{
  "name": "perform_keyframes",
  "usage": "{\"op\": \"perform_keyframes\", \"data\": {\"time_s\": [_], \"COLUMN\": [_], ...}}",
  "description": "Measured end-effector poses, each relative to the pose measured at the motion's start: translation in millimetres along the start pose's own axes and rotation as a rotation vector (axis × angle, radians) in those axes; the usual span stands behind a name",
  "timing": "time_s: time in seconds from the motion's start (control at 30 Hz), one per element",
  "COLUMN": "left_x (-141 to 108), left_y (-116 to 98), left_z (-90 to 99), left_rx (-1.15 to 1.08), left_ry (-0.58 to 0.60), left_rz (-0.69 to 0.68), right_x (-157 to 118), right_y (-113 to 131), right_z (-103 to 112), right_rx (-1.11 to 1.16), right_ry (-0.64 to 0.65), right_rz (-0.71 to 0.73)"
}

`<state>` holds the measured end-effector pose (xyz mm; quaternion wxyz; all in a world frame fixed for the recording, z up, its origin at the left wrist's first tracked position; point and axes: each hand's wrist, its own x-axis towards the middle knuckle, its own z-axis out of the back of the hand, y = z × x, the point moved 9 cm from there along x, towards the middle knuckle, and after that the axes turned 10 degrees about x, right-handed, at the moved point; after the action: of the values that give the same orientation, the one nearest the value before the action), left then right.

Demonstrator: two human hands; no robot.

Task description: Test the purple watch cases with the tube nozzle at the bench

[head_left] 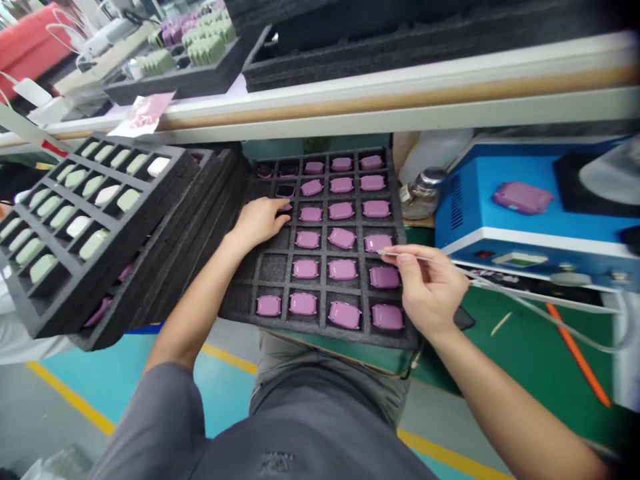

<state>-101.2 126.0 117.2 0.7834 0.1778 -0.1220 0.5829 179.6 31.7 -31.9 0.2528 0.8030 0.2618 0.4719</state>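
A black foam tray (274, 269) with a grid of compartments lies in front of me, most of them holding purple watch cases (343, 269). My left hand (260, 221) reaches over the tray's left side, fingertips pinched on a purple watch case (285, 207) that they partly hide. In my right hand (430, 287) is a thin pen-like dispensing tool (415, 256) with a pale hose. Its tip is at the lower edge of a purple watch case (378, 243) in the right column. Dark-faced pieces (285, 191) sit in a few upper-left compartments.
Stacked foam trays (175, 247) stand at left, the top one tilted and holding pale green cases (64, 217). On the right, a blue machine (465, 207) carries a loose purple case (523, 197). A glass jar (429, 190), an orange stick (580, 357) and an overhead shelf edge (380, 110) are nearby.
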Motion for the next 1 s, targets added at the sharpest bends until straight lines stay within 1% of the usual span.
{"op": "perform_keyframes", "data": {"time_s": [0.07,0.1,0.13,0.17,0.23,0.27,0.3,0.33,0.4,0.47,0.53,0.63,0.77,1.0], "left_x": [14.2,15.0,12.1,6.4,-9.4,-17.6,-25.2,-32.0,-41.4,-45.1,-45.8,-47.0,-49.1,-49.3], "left_y": [3.6,0.4,-5.5,-14.3,-39.3,-54.4,-71.2,-87.6,-114.4,-128.1,-132.4,-133.0,-134.4,-134.9], "left_z": [-5.9,-4.5,-0.4,3.4,1.9,-5.3,-15.7,-26.6,-45.8,-57.7,-64.6,-70.2,-71.6,-73.5], "left_rx": [0.074,0.088,0.052,-0.038,-0.36,-0.564,-0.745,-0.884,-1.045,-1.116,-1.161,-1.203,-1.235,-1.251], "left_ry": [0.043,0.029,-0.012,-0.056,-0.086,-0.059,-0.006,0.048,0.13,0.151,0.153,0.172,0.187,0.182], "left_rz": [0.006,-0.002,0.001,0.009,0.035,0.059,0.083,0.11,0.152,0.176,0.183,0.183,0.176,0.187], "right_x": [0.7,1.1,1.5,2.0,3.0,3.5,4.0,4.4,5.2,5.8,6.4,7.6,9.4,10.2], "right_y": [-1.1,-1.3,-1.2,-0.9,0.7,1.6,2.3,2.8,3.1,2.6,3.0,5.9,10.2,9.5], "right_z": [-0.6,-1.1,-1.5,-2.2,-2.8,-2.7,-2.5,-2.4,-2.5,-3.5,-4.3,-5.3,-6.8,-6.4], "right_rx": [0.009,0.012,0.012,0.013,0.022,0.034,0.048,0.06,0.072,0.073,0.068,0.047,0.035,0.032], "right_ry": [0.006,0.009,0.01,0.013,0.012,0.008,0.007,0.007,0.018,0.042,0.062,0.08,0.095,0.096], "right_rz": [-0.01,-0.013,-0.015,-0.016,-0.009,-0.002,0.005,0.011,0.022,0.027,0.037,0.058,0.081,0.097]}}
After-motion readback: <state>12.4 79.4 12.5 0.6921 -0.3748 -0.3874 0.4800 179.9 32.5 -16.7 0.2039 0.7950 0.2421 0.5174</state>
